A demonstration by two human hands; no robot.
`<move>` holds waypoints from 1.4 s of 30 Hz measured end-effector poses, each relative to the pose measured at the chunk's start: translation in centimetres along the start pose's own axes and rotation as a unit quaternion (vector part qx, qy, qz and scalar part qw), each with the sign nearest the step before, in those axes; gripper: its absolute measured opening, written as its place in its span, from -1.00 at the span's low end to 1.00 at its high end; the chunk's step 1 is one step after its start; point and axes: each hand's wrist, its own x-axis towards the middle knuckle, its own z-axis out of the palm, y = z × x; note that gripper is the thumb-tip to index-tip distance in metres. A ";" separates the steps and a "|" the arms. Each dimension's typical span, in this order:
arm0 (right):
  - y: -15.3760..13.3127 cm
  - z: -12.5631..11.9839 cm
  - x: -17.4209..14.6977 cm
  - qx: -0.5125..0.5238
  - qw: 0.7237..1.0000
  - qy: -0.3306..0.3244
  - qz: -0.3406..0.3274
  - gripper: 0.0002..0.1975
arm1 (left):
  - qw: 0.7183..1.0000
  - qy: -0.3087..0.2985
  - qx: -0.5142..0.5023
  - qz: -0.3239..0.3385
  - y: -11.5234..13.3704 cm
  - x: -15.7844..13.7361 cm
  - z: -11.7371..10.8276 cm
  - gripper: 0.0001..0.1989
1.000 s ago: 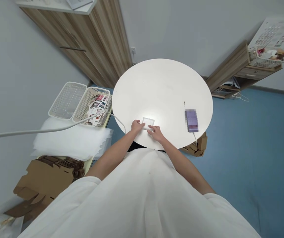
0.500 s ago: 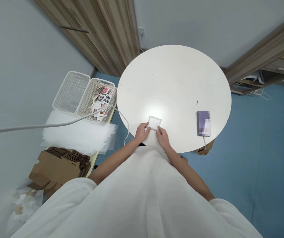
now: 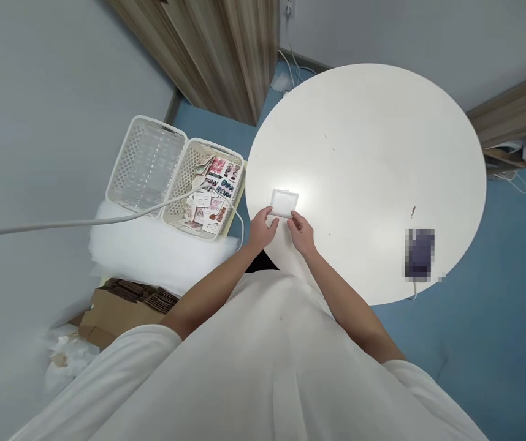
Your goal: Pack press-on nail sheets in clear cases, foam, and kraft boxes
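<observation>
Left hand (image 3: 262,228) and right hand (image 3: 301,233) each pinch the near edge of a white pad (image 3: 284,203); both grips closed on it. The pad lies on the worktop (image 3: 373,153); a basket (image 3: 208,190) sits at nine o'clock.

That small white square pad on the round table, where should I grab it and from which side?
Probably by its near edge, from the person's side. The white square pad lies flat and thin on the round table, so a pinch at the edge suits it better than a grasp from above. The left hand and right hand already meet that near edge.
</observation>
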 end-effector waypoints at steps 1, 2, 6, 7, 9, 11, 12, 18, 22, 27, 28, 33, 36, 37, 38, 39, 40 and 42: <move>-0.6 0.8 0.8 0.001 1.000 -0.001 -0.003 -0.52 | 1.000 0.003 0.006 0.004 -0.4 0.6 -0.7 -0.56; -1.1 1.5 1.5 0.001 1.000 -0.002 -0.005 -0.52 | 1.000 0.006 0.010 0.010 -0.7 1.2 -1.2 -0.55; -2.7 3.6 3.5 0.003 1.000 0.000 -0.006 -0.52 | 0.999 0.019 0.001 0.027 -1.5 3.5 -2.9 -0.50; -2.9 4.0 3.9 0.006 1.000 0.003 -0.005 -0.51 | 0.999 0.024 -0.005 0.031 -1.7 4.0 -3.1 -0.49; -3.3 4.6 4.4 0.016 1.000 0.011 -0.006 -0.51 | 0.999 0.031 -0.016 0.040 -1.9 4.8 -3.4 -0.48; -3.6 5.0 4.7 0.025 0.999 0.020 -0.006 -0.51 | 0.998 0.038 -0.023 0.050 -2.2 5.3 -3.6 -0.47; -3.7 5.1 4.7 0.029 0.999 0.023 -0.005 -0.51 | 0.998 0.040 -0.025 0.053 -2.3 5.4 -3.6 -0.47; -3.7 5.3 4.8 0.034 0.999 0.039 -0.010 -0.51 | 0.997 0.033 -0.041 0.062 -2.6 5.4 -3.7 -0.47; -3.4 5.4 4.7 0.028 0.998 0.044 -0.031 -0.52 | 0.997 0.028 -0.046 0.062 -2.6 5.4 -3.7 -0.47; -3.0 5.6 4.8 0.018 0.997 0.049 -0.050 -0.52 | 0.996 0.019 -0.046 0.069 -2.7 5.4 -3.7 -0.45; -2.9 5.7 4.8 0.016 0.997 0.050 -0.055 -0.51 | 0.996 0.017 -0.045 0.072 -2.8 5.3 -3.7 -0.45; -2.4 6.1 4.7 0.015 0.996 0.042 -0.075 -0.47 | 0.995 0.016 -0.036 0.087 -3.3 5.0 -3.6 -0.43; -2.2 6.2 4.5 0.021 0.996 0.037 -0.079 -0.44 | 0.996 0.012 -0.036 0.083 -3.5 4.7 -3.4 -0.41; -2.2 6.2 4.3 0.025 0.996 0.034 -0.080 -0.44 | 0.996 0.012 -0.037 0.080 -3.6 4.6 -3.4 -0.40; -2.2 6.1 4.1 0.029 0.996 0.031 -0.079 -0.43 | 0.996 0.013 -0.038 0.077 -3.6 4.5 -3.4 -0.39; -2.3 6.0 3.8 0.035 0.996 0.029 -0.077 -0.42 | 0.996 0.016 -0.039 0.074 -3.5 4.4 -3.4 -0.38; -2.3 5.8 3.4 0.043 0.996 0.028 -0.074 -0.42 | 0.996 0.019 -0.041 0.072 -3.5 4.2 -3.4 -0.37; -2.4 5.1 2.5 0.061 0.996 0.027 -0.061 -0.40 | 0.996 0.025 -0.046 0.067 -3.3 3.9 -3.5 -0.36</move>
